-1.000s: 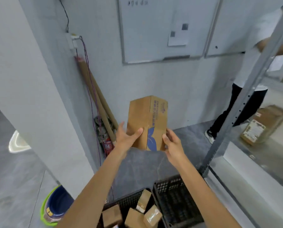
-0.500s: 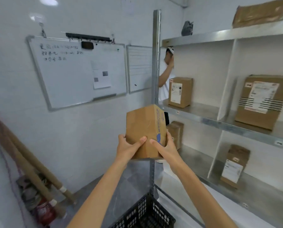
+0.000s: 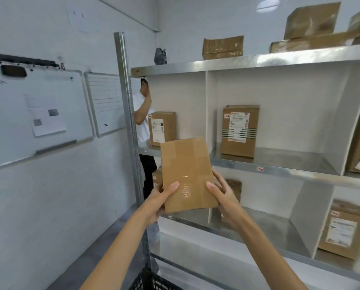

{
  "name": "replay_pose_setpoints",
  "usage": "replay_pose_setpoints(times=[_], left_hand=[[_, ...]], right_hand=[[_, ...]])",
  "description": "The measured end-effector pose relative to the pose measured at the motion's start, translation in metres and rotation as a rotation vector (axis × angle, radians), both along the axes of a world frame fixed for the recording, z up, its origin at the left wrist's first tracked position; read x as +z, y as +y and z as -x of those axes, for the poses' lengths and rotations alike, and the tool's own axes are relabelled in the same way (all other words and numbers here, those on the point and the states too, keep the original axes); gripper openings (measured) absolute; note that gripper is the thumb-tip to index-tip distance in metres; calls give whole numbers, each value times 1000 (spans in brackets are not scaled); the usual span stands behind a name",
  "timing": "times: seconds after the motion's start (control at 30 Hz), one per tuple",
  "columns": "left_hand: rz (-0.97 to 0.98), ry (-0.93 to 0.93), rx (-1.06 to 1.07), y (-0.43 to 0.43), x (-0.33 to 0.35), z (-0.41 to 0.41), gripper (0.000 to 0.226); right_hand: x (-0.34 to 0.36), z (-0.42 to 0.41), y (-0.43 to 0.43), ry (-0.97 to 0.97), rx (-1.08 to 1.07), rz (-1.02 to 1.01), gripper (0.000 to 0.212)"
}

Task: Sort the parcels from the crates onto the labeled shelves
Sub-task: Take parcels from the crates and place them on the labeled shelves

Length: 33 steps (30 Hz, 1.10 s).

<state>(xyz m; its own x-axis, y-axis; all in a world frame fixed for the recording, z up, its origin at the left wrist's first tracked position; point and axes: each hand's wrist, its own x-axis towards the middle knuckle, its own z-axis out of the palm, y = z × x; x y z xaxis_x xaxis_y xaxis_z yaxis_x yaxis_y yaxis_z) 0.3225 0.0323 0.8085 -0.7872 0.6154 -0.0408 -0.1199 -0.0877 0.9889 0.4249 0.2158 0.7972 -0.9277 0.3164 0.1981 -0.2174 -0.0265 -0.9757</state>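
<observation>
I hold a plain brown cardboard parcel point(image 3: 186, 174) upright in front of the metal shelf unit point(image 3: 258, 168). My left hand point(image 3: 160, 200) grips its lower left edge, thumb on the front face. My right hand point(image 3: 223, 195) grips the lower right edge. The parcel's taped face points at me, with no label showing on it. Behind it, labelled parcels stand in the shelf compartments: one point(image 3: 162, 128) at the left, one point(image 3: 239, 130) in the middle, one point(image 3: 342, 233) lower right. Small tags point(image 3: 260, 169) mark the shelf edges.
A black crate point(image 3: 151, 280) shows at the bottom edge. More boxes point(image 3: 223, 47) lie on the top shelf. A person in a white shirt point(image 3: 141, 122) stands behind the shelf post point(image 3: 128, 122). Whiteboards point(image 3: 39, 116) hang on the left wall.
My view swung right and up from the crates and floor to the shelves. The parcel turned in both hands so its plain taped face is toward me, closer to the shelves.
</observation>
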Motion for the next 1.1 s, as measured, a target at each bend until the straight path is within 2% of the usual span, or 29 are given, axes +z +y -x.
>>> replay_pose_setpoints(times=[0.1, 0.2, 0.27, 0.33, 0.53, 0.6, 0.63, 0.73, 0.8, 0.83, 0.9, 0.97, 1.03, 1.1], left_hand=[[78, 126, -1, 18, -4, 2, 62], [-20, 183, 75, 34, 1, -3, 65], [-111, 121, 123, 42, 8, -7, 96], [-96, 88, 163, 50, 11, -10, 120], [-1, 102, 130, 65, 9, -27, 140], [13, 101, 112, 68, 11, -33, 134], [15, 104, 117, 69, 13, -36, 124], [-49, 128, 185, 74, 16, -43, 75], [-134, 68, 213, 77, 16, -46, 61], [-176, 19, 218, 77, 16, -47, 62], [-243, -73, 212, 78, 15, -51, 62], [-284, -126, 180, 77, 14, -56, 60], [-270, -130, 131, 76, 12, -57, 65], [-165, -56, 86, 74, 9, -54, 65]], right_hand=[[3, -15, 11, 71, -141, -121, 80], [4, -29, 17, 93, -219, -346, 85], [2, -37, 19, 96, -252, -468, 84], [2, -46, 19, 116, -265, -564, 84], [-2, -60, 22, 91, -357, -793, 86], [-4, -64, 27, 85, -391, -860, 86], [-5, -66, 29, 83, -403, -882, 86], [-7, -69, 31, 87, -454, -935, 87], [-7, -70, 29, 100, -537, -839, 85], [-8, -71, 29, 90, -585, -690, 83], [-4, -75, 25, 24, -579, -263, 74], [-4, -77, 25, -59, -381, 108, 59], [-3, -82, 28, -83, -247, 256, 46], [-4, -84, 37, -61, -242, 262, 42]])
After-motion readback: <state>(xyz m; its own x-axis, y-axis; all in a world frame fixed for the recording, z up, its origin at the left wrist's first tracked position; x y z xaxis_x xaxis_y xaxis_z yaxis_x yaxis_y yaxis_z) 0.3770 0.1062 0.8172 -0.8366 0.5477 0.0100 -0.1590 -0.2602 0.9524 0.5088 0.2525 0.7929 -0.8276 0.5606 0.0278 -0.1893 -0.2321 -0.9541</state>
